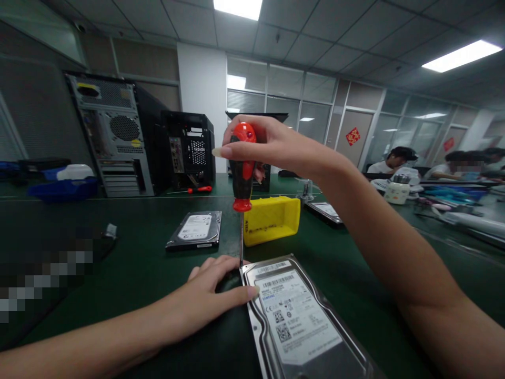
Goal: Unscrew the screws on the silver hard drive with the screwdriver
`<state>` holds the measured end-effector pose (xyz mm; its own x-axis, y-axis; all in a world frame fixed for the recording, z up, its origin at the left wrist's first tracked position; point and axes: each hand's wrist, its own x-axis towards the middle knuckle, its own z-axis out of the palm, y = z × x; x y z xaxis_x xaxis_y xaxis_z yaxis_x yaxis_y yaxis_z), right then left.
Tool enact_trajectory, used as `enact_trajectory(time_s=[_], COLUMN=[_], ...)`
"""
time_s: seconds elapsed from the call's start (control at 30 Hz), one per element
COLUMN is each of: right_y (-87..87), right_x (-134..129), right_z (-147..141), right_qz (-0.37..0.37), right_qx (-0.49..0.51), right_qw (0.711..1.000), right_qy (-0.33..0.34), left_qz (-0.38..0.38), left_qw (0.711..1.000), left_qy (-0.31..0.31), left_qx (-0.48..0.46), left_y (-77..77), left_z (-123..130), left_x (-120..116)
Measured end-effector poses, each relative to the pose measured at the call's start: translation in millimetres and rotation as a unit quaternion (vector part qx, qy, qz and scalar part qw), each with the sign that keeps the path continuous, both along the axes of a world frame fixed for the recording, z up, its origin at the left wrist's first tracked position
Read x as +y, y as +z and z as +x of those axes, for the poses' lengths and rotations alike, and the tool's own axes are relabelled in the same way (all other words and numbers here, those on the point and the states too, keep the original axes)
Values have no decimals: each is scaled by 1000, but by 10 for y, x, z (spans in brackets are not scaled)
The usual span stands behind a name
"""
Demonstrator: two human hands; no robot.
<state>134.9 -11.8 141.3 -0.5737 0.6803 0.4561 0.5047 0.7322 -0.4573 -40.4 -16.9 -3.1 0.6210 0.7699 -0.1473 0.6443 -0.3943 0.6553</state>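
On green bench [136, 287], Samsung HDD [298, 316] label-up; L hand [213, 287] spread w/ thumb on its edge. R hand [272, 139] clamped on red-black screwdriver [241, 181] — shaft upright at far-left corner. Risk: tilted push or HDD sliding could skid tip into L hand.

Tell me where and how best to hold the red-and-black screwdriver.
Likely by the thick handle, from the right: it stands upright, handle uppermost in the right hand; the thin shaft runs down to the hard drive's corner, where the left hand sits.
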Motion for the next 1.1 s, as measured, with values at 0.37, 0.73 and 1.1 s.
enact_trajectory(time_s=[0.37, 0.73, 1.1], right_y=[30, 92, 91], right_x=[43, 203, 370], right_z=[127, 293, 470], right_qz=[-72, -128, -154], right_qx=[6, 14, 27], right_qw=[997, 979, 965], right_qy=[34, 159, 209], left_qz=[-5, -7, -11], left_qw=[1000, 1000, 1000], left_qy=[-1, 0, 8], left_qx=[7, 9, 21], left_y=[-23, -16, 6], left_z=[-5, -8, 15], left_x=[24, 17, 9])
